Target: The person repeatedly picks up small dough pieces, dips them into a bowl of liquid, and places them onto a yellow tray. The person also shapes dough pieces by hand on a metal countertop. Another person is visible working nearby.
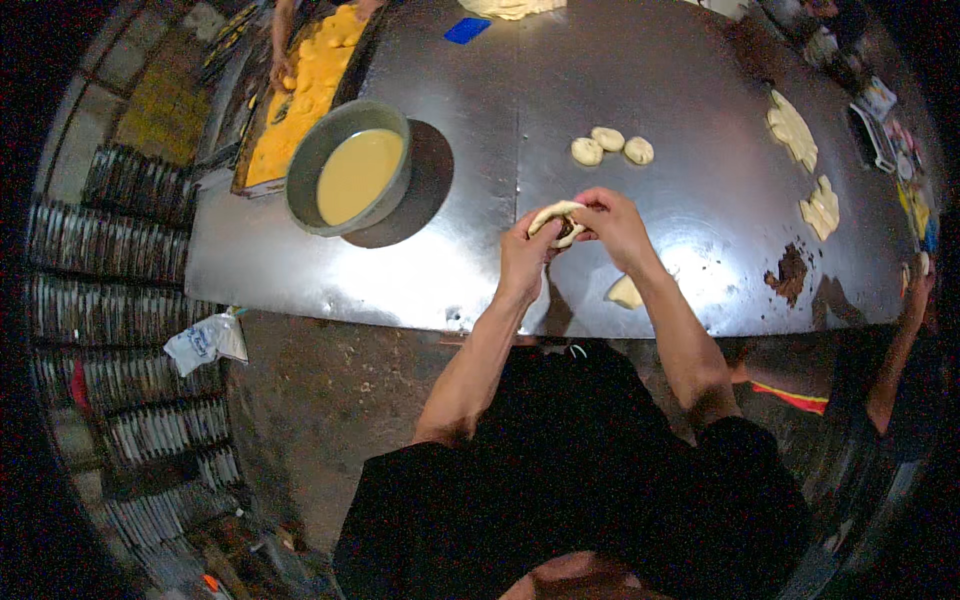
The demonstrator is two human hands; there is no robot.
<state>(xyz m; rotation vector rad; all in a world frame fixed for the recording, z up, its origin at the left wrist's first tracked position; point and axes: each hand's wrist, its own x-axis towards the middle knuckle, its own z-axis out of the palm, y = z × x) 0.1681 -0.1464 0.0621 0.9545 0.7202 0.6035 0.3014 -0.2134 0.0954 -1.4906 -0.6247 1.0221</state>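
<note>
Above the metal table, my left hand cups a piece of dough with a dark brown filling showing in its middle. My right hand pinches the dough's right edge between its fingers. Under my right wrist, a pale dough piece lies on the metal, partly hidden by the arm. Beyond my hands sit a few rounded dough pieces close together. A smear of brown filling lies at the right, with flat, irregular dough pieces farther back.
A grey bowl of pale yellow liquid stands left, beside a tray of yellow-orange food touched by another person's hand. A blue scraper and larger dough lie at the back. Another person's arm shows at the right.
</note>
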